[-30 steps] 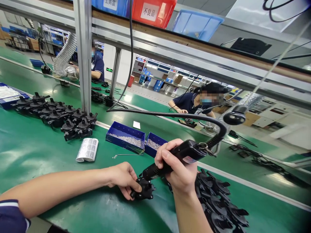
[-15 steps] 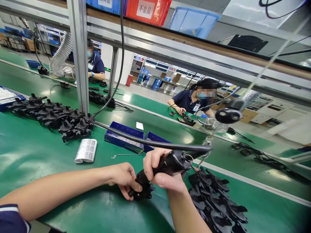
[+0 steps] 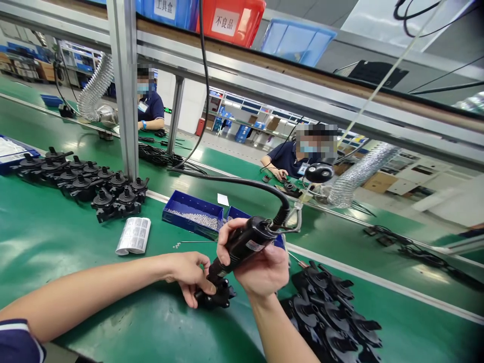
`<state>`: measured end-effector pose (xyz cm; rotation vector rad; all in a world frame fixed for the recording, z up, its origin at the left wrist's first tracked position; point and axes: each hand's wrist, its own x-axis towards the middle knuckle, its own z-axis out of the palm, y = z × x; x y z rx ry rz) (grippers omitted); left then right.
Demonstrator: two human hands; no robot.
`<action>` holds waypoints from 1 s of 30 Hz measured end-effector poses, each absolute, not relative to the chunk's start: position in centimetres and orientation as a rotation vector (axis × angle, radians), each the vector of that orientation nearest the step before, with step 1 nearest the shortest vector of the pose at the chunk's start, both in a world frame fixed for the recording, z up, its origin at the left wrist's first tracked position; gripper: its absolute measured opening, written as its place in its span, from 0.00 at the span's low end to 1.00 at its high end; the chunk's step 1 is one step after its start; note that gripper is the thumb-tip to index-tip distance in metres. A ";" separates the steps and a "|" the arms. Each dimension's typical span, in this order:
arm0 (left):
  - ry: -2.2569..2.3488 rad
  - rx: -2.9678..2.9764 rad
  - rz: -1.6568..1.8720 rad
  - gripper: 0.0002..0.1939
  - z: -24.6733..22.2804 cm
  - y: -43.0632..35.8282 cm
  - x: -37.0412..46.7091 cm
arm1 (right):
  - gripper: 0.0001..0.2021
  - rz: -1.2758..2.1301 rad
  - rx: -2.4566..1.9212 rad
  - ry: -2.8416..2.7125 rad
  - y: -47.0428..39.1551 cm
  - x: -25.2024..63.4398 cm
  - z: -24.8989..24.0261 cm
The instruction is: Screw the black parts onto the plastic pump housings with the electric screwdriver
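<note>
My right hand (image 3: 260, 262) is wrapped round a black electric screwdriver (image 3: 247, 242), which tilts down to the left with a cable at its top. The tool's lower end meets a black plastic part (image 3: 221, 295) on the green bench; the exact contact is hidden. My left hand (image 3: 194, 277) grips this part from the left with thumb and fingers. Behind the hands stands a blue tray (image 3: 192, 212) of small metal pieces. A few tiny rings (image 3: 177, 245) lie beside a thin rod.
Black parts stand in rows at left (image 3: 81, 181) and lie piled at right (image 3: 333, 312). A label roll (image 3: 133, 236) sits left of the trays. A metal post (image 3: 123, 91) rises at the bench's back. Two people sit across the line.
My right hand and the screwdriver have shifted slightly left, and the tool stands more upright. Its cable now arches higher behind it. My left hand still holds the black part, moved slightly left.
</note>
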<state>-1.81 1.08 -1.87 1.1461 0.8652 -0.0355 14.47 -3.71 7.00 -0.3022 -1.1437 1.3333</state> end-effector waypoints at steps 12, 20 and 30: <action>0.805 1.203 -0.074 0.17 -1.3 1.0 -1.6 | 0.23 1.055 -0.475 -1.221 -4.2 14.0 7.3; 0.832 1.224 -0.022 0.24 -1.2 1.0 -2.0 | 0.16 0.948 -0.543 -1.161 -4.2 13.6 7.1; 0.788 1.213 -0.059 0.22 -2.3 1.0 -1.3 | 0.21 1.069 -0.417 -1.214 -4.6 13.9 7.5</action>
